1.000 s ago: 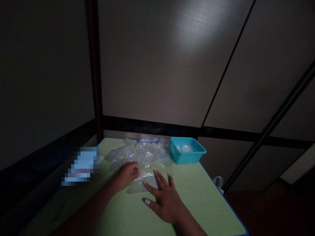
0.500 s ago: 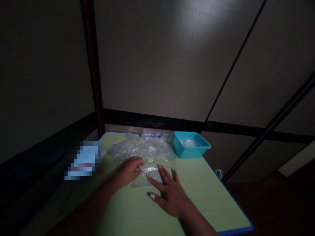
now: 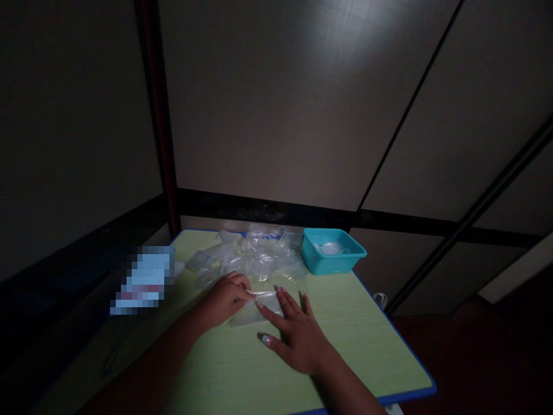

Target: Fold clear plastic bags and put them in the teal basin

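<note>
A clear plastic bag lies flattened on the pale green table, its far edge catching the light. My left hand has its fingers curled and its thumb pressed at the bag's far left edge, closed on the plastic. My right hand rests flat with fingers spread, fingertips on the right part of the bag and covering some of it. Just beyond both hands is a loose heap of crumpled clear plastic bags.
At the table's back right corner stands a turquoise plastic basin with folded clear plastic inside. A pixelated bluish-white object sits at the left edge. Brown panelled walls close off the back and left.
My left thumb has slid a little to the right along the bag's far edge. My right hand stays spread on the bag. The whole view has shifted slightly.
</note>
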{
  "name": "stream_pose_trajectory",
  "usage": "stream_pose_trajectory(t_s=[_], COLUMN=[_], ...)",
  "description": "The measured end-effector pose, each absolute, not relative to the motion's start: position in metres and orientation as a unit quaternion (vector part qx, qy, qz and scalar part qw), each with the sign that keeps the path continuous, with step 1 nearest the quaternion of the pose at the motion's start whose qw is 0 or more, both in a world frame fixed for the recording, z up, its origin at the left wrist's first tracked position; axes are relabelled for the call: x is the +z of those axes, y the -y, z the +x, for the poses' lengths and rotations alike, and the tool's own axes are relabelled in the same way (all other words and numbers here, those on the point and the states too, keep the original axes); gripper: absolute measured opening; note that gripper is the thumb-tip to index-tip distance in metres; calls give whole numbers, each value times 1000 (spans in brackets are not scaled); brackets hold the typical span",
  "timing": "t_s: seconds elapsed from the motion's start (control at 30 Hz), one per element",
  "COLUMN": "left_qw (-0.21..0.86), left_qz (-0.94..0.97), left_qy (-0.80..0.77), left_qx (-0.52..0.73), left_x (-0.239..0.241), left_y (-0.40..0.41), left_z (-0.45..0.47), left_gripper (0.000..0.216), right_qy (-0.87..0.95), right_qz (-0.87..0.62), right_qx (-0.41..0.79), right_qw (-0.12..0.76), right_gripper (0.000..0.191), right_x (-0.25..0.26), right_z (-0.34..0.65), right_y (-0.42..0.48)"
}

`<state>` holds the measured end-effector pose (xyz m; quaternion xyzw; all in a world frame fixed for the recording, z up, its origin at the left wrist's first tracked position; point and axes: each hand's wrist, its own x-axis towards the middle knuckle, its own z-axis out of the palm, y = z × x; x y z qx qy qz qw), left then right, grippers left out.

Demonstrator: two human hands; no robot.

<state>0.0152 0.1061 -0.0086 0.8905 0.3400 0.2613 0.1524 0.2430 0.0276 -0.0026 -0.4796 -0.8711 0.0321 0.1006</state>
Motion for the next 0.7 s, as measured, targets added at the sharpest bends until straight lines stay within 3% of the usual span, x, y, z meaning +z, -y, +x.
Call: stream_pose_trajectory(t_s=[0.27,0.53,0.7], left_qw=[133,145,156], left_qz=[900,900,897], left_qy=[-332,-336,-346], left_qx=[250,238,228], left_x=[-4,-3,-3], left_y=[-102,-103,-100], left_z=[14,11,6], left_gripper=[22,27,42], right_qy=[871,866,864], right_qz=[-480,-488,-492], right_qx=[10,11,18], right_qw=[103,110,106], right_gripper=[70,63,59], right_x=[-6,-5,-5], right_z=[242,242,242], right_y=[-28,-27,-26])
